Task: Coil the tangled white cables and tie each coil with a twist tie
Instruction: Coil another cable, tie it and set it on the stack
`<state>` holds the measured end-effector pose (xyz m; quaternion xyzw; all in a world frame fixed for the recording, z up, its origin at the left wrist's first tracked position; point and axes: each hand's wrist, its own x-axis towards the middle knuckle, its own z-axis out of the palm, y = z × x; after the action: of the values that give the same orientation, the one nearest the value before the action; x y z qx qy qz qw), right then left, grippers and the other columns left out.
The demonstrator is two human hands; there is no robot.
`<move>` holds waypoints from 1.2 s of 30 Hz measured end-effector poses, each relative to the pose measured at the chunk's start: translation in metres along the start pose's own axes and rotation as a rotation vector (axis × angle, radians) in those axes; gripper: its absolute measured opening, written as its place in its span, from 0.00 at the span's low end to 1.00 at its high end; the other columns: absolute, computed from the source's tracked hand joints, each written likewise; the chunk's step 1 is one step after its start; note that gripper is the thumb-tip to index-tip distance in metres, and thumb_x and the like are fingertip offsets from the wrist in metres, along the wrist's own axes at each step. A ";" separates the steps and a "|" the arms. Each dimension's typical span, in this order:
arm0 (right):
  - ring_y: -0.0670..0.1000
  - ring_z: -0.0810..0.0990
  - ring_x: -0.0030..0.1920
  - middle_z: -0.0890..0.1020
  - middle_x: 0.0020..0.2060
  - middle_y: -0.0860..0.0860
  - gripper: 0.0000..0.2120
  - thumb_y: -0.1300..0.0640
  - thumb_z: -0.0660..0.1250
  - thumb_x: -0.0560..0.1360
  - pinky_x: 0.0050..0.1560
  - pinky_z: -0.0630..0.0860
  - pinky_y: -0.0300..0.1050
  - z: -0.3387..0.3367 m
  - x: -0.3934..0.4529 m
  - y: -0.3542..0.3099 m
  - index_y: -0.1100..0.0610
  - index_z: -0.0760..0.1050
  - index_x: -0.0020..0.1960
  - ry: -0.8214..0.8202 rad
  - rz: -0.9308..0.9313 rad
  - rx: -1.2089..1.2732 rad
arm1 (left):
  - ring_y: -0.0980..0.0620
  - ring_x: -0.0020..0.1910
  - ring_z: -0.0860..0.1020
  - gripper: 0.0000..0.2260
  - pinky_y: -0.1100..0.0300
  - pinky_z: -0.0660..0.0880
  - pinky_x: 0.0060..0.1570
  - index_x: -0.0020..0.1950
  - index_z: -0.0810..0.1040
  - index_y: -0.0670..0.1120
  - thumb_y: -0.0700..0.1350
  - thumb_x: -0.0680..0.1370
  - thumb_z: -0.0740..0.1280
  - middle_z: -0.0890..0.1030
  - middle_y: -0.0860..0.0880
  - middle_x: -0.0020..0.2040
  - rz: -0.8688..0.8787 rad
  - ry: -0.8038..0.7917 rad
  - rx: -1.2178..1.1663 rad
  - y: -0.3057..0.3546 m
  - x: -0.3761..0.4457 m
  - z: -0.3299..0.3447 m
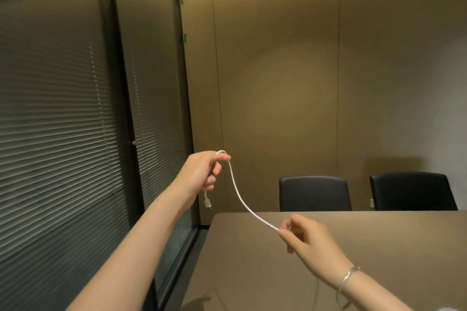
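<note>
A brown bench (379,247) fills the meeting room. Above it, the left hand (202,171) and right hand (303,235) each pinch the limp, light white cable (238,197); best gripped near its plug.

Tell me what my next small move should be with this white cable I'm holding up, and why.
Probably bring your right hand up to your left hand to lay the first loop. The white cable hangs as one slack span between the two grips, its plug dangles below the left hand, and no coil shows yet.
</note>
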<state>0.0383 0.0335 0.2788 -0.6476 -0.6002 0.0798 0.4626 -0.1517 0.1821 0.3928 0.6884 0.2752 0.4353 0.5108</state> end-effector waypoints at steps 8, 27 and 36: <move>0.43 0.73 0.39 0.73 0.35 0.41 0.08 0.52 0.62 0.79 0.37 0.67 0.35 -0.019 0.031 -0.064 0.49 0.71 0.41 0.147 -0.377 -0.106 | 0.47 0.39 0.77 0.14 0.54 0.78 0.49 0.41 0.79 0.45 0.45 0.82 0.57 0.78 0.44 0.32 -0.024 -0.516 0.345 -0.002 -0.019 0.032; 0.48 0.66 0.22 0.71 0.26 0.51 0.10 0.58 0.70 0.75 0.23 0.67 0.40 -0.020 0.048 -0.046 0.62 0.71 0.51 0.171 0.091 0.828 | 0.57 0.22 0.54 0.12 0.66 0.56 0.19 0.44 0.76 0.43 0.49 0.80 0.61 0.56 0.53 0.28 -0.420 -0.476 -0.464 -0.005 -0.026 0.055; 0.51 0.81 0.36 0.84 0.37 0.55 0.09 0.59 0.72 0.73 0.41 0.74 0.42 0.034 0.010 0.018 0.62 0.76 0.49 -0.228 0.225 0.644 | 0.60 0.18 0.56 0.12 0.68 0.51 0.17 0.46 0.75 0.43 0.48 0.83 0.58 0.57 0.54 0.25 -0.299 -0.323 -0.630 0.018 -0.005 0.038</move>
<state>0.0316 0.0619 0.2521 -0.5176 -0.5170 0.3869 0.5613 -0.1216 0.1541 0.4038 0.5096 0.1412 0.3053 0.7919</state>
